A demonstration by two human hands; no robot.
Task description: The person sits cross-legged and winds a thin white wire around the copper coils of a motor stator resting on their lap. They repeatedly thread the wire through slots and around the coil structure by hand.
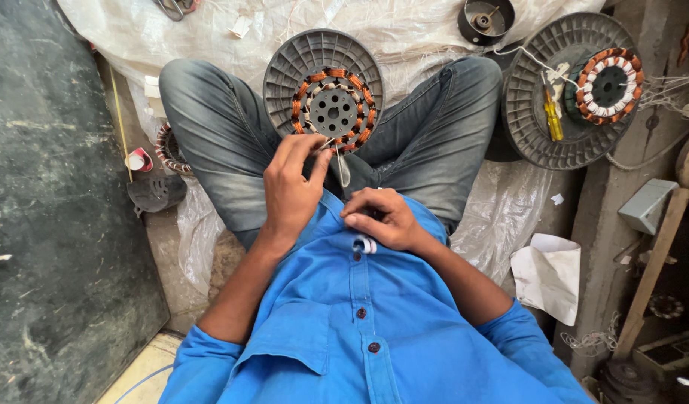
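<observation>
Item one: a grey ribbed disc with a ring of copper windings (323, 91), which I find in the upper middle of the frame, propped between the person's crossed legs in grey jeans (217, 131).

Item two: my left hand (290, 187), just below that disc at centre frame. Its fingertips are pinched on a thin pale strip (343, 166) at the lower edge of the winding ring; the strip hangs down toward the lap.

Item three: my right hand (379, 218), centre frame and slightly right, resting against the blue shirt (359, 329). The fingers are curled inward, and a small white roll (365, 245) sits at the underside of the hand; I cannot tell how firmly it is held.

Item four: a second grey disc with an orange-and-white winding ring (576, 90), upper right of the frame, with a yellow-handled screwdriver (552, 116) lying on its face.

Item five: a small dark round cup-shaped part (485, 19), top edge, between the two discs.

Item six: a white plastic sheet (209, 30) spread beneath the legs; a crumpled white paper (548, 273) at lower right; a dark slab (52, 202) filling the left side.
</observation>
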